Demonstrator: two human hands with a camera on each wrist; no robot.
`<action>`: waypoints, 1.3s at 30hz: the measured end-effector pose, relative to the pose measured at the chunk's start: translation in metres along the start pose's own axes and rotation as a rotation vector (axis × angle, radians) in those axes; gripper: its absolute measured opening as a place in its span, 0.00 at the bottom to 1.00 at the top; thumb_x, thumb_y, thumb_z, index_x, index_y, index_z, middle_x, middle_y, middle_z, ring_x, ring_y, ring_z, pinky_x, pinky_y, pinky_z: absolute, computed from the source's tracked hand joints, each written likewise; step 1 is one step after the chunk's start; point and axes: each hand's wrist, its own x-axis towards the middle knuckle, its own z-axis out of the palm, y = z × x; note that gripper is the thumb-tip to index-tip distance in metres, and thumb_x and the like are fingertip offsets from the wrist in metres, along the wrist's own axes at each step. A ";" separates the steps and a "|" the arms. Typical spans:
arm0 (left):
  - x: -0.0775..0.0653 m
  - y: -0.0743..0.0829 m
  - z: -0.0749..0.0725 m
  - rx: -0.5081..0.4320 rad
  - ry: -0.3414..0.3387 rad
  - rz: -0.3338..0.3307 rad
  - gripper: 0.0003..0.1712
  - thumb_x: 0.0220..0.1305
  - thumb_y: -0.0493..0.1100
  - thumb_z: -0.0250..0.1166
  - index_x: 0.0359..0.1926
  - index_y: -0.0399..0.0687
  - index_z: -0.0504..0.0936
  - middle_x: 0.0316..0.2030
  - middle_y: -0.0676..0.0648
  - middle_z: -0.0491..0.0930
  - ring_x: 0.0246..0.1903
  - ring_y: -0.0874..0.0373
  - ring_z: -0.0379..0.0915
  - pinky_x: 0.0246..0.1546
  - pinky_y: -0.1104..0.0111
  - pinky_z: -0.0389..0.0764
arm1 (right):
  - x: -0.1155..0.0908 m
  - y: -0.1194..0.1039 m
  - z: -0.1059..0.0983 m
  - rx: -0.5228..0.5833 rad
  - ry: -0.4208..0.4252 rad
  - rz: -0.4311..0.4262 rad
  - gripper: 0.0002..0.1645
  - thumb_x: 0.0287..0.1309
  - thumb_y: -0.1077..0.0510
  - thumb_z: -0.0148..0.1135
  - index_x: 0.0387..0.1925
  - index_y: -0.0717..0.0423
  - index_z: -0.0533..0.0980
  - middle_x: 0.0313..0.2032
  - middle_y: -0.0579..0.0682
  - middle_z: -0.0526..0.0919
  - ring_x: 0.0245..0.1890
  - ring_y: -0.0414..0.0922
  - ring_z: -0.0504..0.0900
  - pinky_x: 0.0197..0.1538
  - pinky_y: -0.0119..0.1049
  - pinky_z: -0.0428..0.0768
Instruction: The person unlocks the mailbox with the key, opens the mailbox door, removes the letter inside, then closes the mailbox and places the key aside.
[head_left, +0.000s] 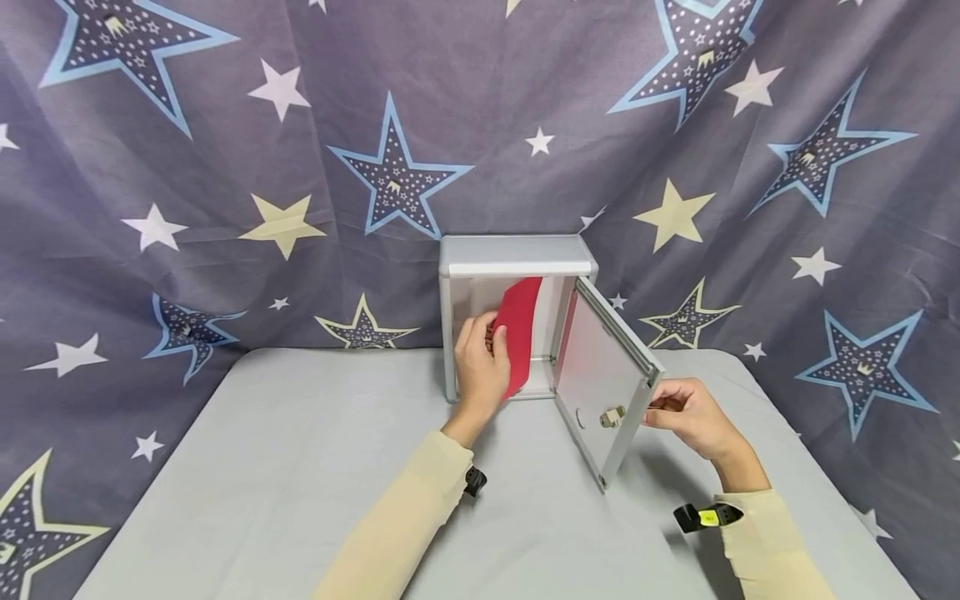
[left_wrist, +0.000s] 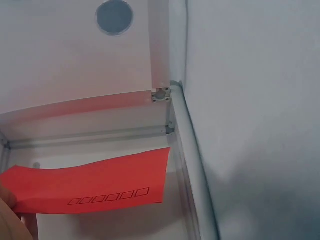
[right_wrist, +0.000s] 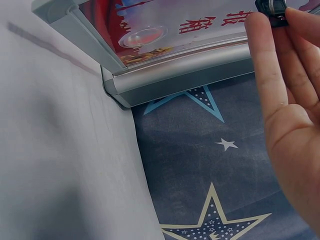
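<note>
In the head view my left hand [head_left: 480,371] pinches a red envelope [head_left: 519,333] by its side, at the opening of a silver-framed metal box [head_left: 517,254]. Printed squares run along one edge of the envelope [left_wrist: 120,175] in the left wrist view, where it hangs inside the box. The box's hinged door [head_left: 603,367] stands swung out to the right, a brass-coloured lock [head_left: 612,417] on its inner face. At the door's outer side, my right hand [head_left: 693,417] pinches a small dark key-like piece [right_wrist: 271,9] between thumb and finger.
The box stands at the back of a table with a pale grey cover [head_left: 300,467]. A star-patterned curtain [head_left: 525,192] hangs directly behind. Red lettering [right_wrist: 215,22] marks the door's outer face. Both wrists wear black straps.
</note>
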 end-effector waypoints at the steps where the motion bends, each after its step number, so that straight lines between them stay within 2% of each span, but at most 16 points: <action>1: 0.001 0.001 -0.001 -0.005 -0.008 0.003 0.08 0.67 0.31 0.66 0.46 0.37 0.84 0.37 0.41 0.80 0.34 0.50 0.79 0.36 0.63 0.84 | 0.000 0.000 0.000 0.000 0.001 -0.001 0.28 0.52 0.85 0.53 0.37 0.55 0.86 0.35 0.45 0.89 0.35 0.36 0.87 0.38 0.30 0.87; 14: -0.001 0.007 -0.021 -0.057 -0.110 0.074 0.10 0.67 0.31 0.66 0.48 0.37 0.84 0.41 0.41 0.81 0.34 0.52 0.79 0.33 0.65 0.85 | -0.001 0.001 0.000 0.001 0.012 0.014 0.28 0.51 0.85 0.54 0.37 0.55 0.86 0.35 0.45 0.89 0.35 0.36 0.87 0.38 0.29 0.87; 17: -0.002 0.009 -0.027 -0.106 -0.125 0.068 0.10 0.67 0.30 0.66 0.48 0.36 0.84 0.40 0.41 0.81 0.33 0.52 0.79 0.32 0.66 0.86 | -0.002 0.000 0.001 0.000 0.011 0.013 0.28 0.51 0.85 0.54 0.37 0.55 0.86 0.35 0.45 0.89 0.34 0.36 0.87 0.37 0.30 0.87; 21: -0.004 0.010 -0.035 -0.159 -0.152 0.030 0.10 0.67 0.31 0.67 0.49 0.36 0.83 0.39 0.42 0.81 0.31 0.53 0.80 0.31 0.67 0.85 | -0.002 -0.001 0.001 -0.004 0.009 0.011 0.28 0.51 0.85 0.54 0.37 0.55 0.86 0.35 0.46 0.89 0.35 0.36 0.87 0.37 0.30 0.87; 27: -0.006 0.006 -0.054 -0.148 -0.191 -0.013 0.12 0.67 0.32 0.68 0.50 0.37 0.83 0.40 0.44 0.81 0.32 0.56 0.79 0.32 0.69 0.84 | -0.002 0.000 0.001 -0.014 0.011 0.018 0.26 0.51 0.85 0.55 0.36 0.56 0.86 0.34 0.46 0.89 0.34 0.36 0.86 0.37 0.30 0.87; 33: -0.006 -0.002 -0.074 -0.147 -0.233 0.010 0.12 0.67 0.34 0.69 0.50 0.39 0.83 0.40 0.45 0.81 0.31 0.56 0.80 0.31 0.68 0.85 | -0.001 0.001 0.000 -0.008 0.007 0.015 0.25 0.51 0.85 0.55 0.36 0.57 0.86 0.34 0.46 0.89 0.34 0.36 0.86 0.37 0.29 0.87; 39: -0.005 -0.011 -0.097 -0.123 -0.227 0.006 0.12 0.65 0.33 0.70 0.50 0.38 0.84 0.39 0.45 0.81 0.32 0.56 0.80 0.30 0.66 0.86 | 0.000 0.003 0.000 0.006 -0.010 0.010 0.25 0.52 0.85 0.54 0.36 0.58 0.85 0.34 0.47 0.89 0.34 0.37 0.86 0.37 0.30 0.87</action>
